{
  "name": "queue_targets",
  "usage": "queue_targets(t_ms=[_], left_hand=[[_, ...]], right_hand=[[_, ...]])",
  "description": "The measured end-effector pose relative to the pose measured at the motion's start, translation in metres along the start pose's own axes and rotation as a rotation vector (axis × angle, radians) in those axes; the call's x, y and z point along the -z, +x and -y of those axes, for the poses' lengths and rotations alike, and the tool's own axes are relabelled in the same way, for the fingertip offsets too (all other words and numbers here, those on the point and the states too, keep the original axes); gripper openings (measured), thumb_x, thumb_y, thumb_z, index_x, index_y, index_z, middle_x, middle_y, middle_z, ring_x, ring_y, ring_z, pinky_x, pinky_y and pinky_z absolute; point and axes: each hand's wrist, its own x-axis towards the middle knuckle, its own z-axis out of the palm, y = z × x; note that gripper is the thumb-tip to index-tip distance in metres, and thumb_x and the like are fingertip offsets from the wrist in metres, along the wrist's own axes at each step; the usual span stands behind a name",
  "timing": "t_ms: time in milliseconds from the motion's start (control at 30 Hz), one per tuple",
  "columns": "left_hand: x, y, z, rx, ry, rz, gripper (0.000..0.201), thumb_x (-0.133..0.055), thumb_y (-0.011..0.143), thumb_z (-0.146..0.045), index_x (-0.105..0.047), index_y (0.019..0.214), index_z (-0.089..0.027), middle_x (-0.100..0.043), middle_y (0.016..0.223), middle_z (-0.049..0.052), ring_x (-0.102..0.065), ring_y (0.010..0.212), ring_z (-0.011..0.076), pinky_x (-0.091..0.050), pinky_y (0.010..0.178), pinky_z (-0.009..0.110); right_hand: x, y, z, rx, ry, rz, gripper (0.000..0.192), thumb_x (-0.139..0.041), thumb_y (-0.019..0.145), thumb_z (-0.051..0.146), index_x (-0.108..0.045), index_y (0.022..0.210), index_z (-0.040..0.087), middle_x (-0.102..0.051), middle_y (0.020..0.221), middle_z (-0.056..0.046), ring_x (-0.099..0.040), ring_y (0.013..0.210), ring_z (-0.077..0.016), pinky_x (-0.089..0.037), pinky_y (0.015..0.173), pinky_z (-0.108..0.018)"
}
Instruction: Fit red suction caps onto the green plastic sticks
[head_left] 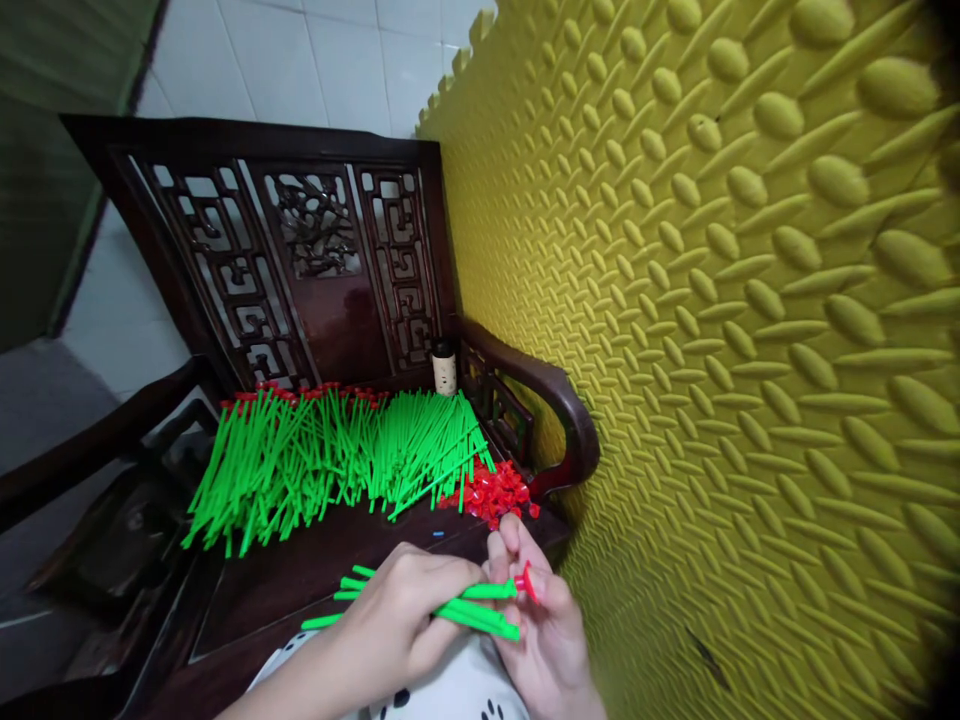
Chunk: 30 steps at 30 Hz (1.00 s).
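The left hand (420,605) grasps several green sticks (487,621), likely light, stiff and smooth, best held just behind the tip; the right hand (551,615) pinches a red cap (528,582) at one end. From the hands, loose red caps (496,494) lie at twelve o'clock, the stick heap (300,470) at ten.

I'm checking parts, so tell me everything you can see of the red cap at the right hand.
The small red cap looks like plastic, with a narrow neck and wider flared rim. It lies sideways, its neck at the end of a green stick held in the left hand, its rim against the right hand. How firmly it is seated cannot be told.
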Motion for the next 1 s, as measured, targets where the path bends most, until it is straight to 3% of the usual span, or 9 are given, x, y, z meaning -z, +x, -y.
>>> queue_targets(t_ms=[367, 800, 1000], left_hand=[[-0.005, 0.000, -0.003, -0.034, 0.167, -0.038, 0.016, -0.040, 0.089, -0.015, -0.055, 0.089, -0.020, -0.061, 0.072, 0.001, -0.058, 0.062, 0.0158, -0.036, 0.061, 0.027], [-0.011, 0.000, -0.005, -0.053, 0.181, -0.111, 0.020, -0.040, 0.086, -0.011, -0.055, 0.095, -0.022, -0.067, 0.083, 0.001, -0.062, 0.067, 0.0182, -0.041, 0.062, 0.028], [-0.006, 0.004, -0.004, -0.085, 0.366, -0.124, 0.015, -0.039, 0.092, -0.020, -0.053, 0.098, -0.020, -0.063, 0.073, 0.002, -0.060, 0.061, 0.0187, -0.041, 0.056, 0.027]], right_hand=[[0.003, 0.001, 0.001, 0.008, -0.010, -0.075, 0.023, -0.072, 0.068, 0.021, -0.052, 0.079, 0.021, -0.056, 0.066, 0.004, -0.041, 0.046, -0.0049, -0.036, 0.039, -0.010], [0.001, -0.002, 0.000, 0.021, 0.028, -0.071, 0.027, -0.074, 0.068, 0.022, -0.048, 0.078, 0.022, -0.055, 0.066, 0.005, -0.042, 0.046, -0.0047, -0.037, 0.042, -0.012], [0.004, 0.000, 0.006, -0.003, -0.005, -0.105, 0.021, -0.071, 0.070, 0.021, -0.053, 0.081, 0.021, -0.060, 0.072, 0.002, -0.052, 0.055, -0.0078, -0.043, 0.049, -0.015]])
